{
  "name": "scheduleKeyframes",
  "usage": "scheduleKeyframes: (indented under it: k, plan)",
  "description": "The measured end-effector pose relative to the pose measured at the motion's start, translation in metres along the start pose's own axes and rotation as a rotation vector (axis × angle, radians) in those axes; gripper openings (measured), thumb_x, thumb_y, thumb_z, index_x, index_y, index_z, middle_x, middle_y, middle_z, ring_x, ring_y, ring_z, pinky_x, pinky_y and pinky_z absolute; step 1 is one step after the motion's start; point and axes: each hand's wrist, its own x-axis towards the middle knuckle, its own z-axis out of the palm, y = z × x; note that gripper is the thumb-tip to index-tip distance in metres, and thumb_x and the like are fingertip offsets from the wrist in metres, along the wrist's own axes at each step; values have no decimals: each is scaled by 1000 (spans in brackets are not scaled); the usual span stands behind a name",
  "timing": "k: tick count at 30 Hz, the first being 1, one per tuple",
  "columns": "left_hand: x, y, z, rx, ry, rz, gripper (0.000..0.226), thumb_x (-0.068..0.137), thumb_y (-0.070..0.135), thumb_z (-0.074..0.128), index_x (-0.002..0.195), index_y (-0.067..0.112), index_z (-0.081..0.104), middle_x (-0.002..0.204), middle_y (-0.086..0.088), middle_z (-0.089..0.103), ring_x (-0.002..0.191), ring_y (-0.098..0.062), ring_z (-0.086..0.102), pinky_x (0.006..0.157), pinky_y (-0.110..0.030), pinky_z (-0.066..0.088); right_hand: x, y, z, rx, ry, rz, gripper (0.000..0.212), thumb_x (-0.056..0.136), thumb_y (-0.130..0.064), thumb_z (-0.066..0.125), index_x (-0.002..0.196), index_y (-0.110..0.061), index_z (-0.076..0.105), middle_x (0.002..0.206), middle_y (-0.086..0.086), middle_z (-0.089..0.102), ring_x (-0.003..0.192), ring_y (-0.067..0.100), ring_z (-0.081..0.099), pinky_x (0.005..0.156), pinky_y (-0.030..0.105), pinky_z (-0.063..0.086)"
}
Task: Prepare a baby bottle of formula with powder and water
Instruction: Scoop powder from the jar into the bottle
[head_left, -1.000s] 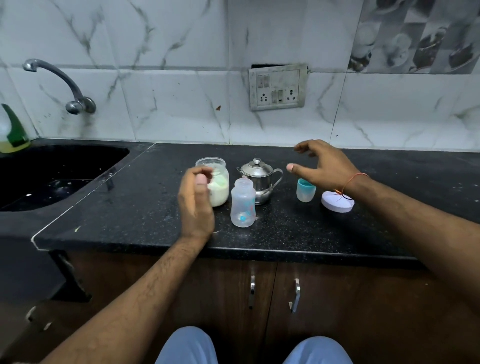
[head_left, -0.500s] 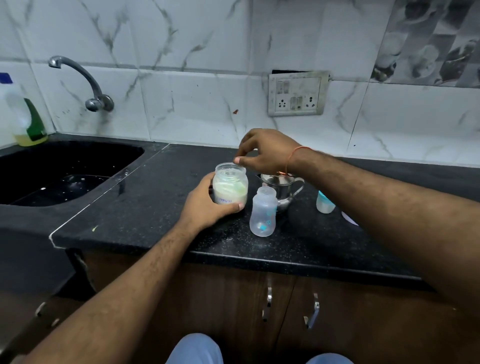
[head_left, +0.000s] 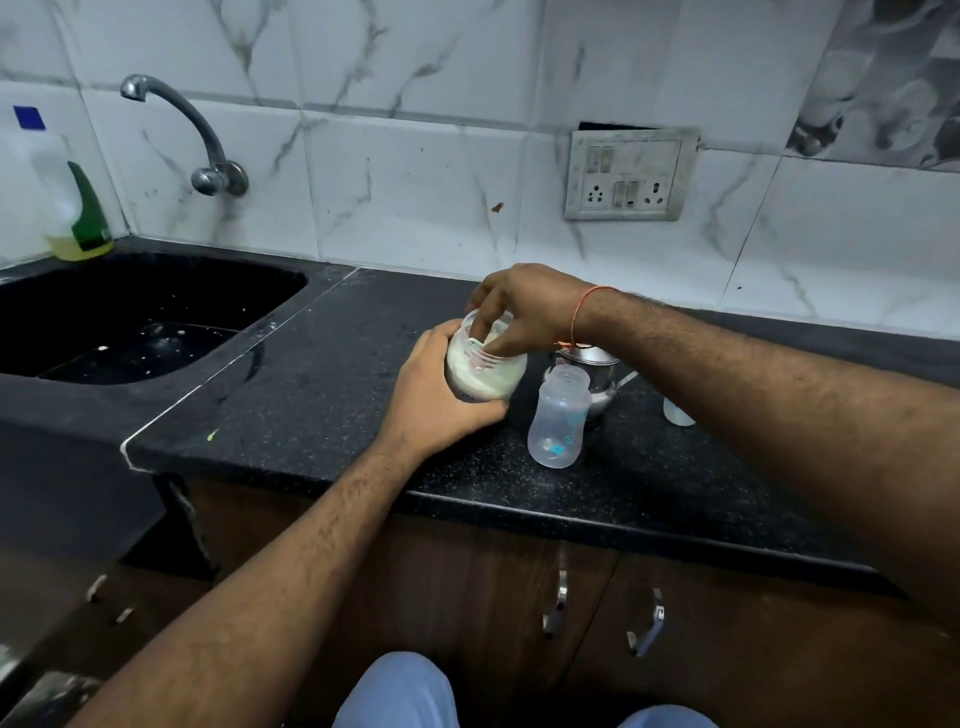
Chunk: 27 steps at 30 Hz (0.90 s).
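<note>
My left hand (head_left: 428, 402) is wrapped around the open powder jar (head_left: 485, 376), which holds pale formula powder and tilts a little to the right on the black counter (head_left: 322, 384). My right hand (head_left: 524, 306) reaches in from above, its fingertips inside the jar's mouth, pinched on a small white scoop (head_left: 475, 343) that is mostly hidden. The empty, uncapped clear baby bottle (head_left: 558, 418) stands upright just right of the jar. Behind it is a small steel kettle (head_left: 597, 366), partly covered by my right wrist.
A small teal-and-white cap (head_left: 678, 413) peeks out beside my right forearm. The black sink (head_left: 130, 322) with its tap (head_left: 208, 156) lies to the left, with a dish soap bottle (head_left: 72, 208) in the corner. A wall socket (head_left: 628, 176) is above the counter; cabinet doors are below.
My left hand closed around the jar and tilted it. My right hand crossed from the right side of the counter to the jar and dipped its fingers inside.
</note>
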Motion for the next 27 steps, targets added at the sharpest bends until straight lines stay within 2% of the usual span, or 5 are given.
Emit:
scheduleKeyframes:
  k: [8, 14, 19, 24, 27]
  plan:
    - [2, -4, 3, 7, 60, 17, 91, 66, 25, 101, 147, 30, 60, 137, 10, 62, 123, -5, 62, 96, 0, 39, -12, 8, -18, -214, 166, -29, 28, 82, -58, 77, 95, -33, 80, 114, -14, 75, 107, 21, 63, 85, 42, 56]
    - [1, -5, 2, 20, 104, 30, 93, 66, 25, 101, 148, 28, 59, 136, 9, 60, 120, -4, 61, 95, 0, 40, -23, 12, -16, -256, 230, -65, 33, 94, -56, 68, 102, -28, 83, 130, -18, 70, 119, 19, 57, 85, 39, 51]
    - [0, -4, 2, 32, 121, 35, 92, 65, 26, 101, 147, 29, 59, 135, 11, 58, 120, -5, 62, 96, -3, 42, -25, 12, -5, -133, 151, -18, 26, 94, -48, 71, 100, -25, 84, 138, -13, 65, 127, 19, 52, 101, 42, 49]
    - [0, -3, 2, 43, 100, 24, 94, 66, 30, 100, 152, 32, 59, 138, 12, 59, 121, -4, 62, 96, -4, 42, -22, 14, 0, 49, 162, 64, 30, 92, -38, 78, 109, -13, 82, 111, -19, 67, 117, 14, 56, 89, 27, 42]
    - [0, -2, 2, 36, 89, 7, 97, 66, 36, 99, 154, 33, 58, 137, 13, 59, 122, -6, 63, 99, -13, 47, -19, 16, 0, 101, 150, 91, 25, 93, -37, 77, 95, -14, 86, 137, -13, 66, 119, 12, 61, 88, 25, 41]
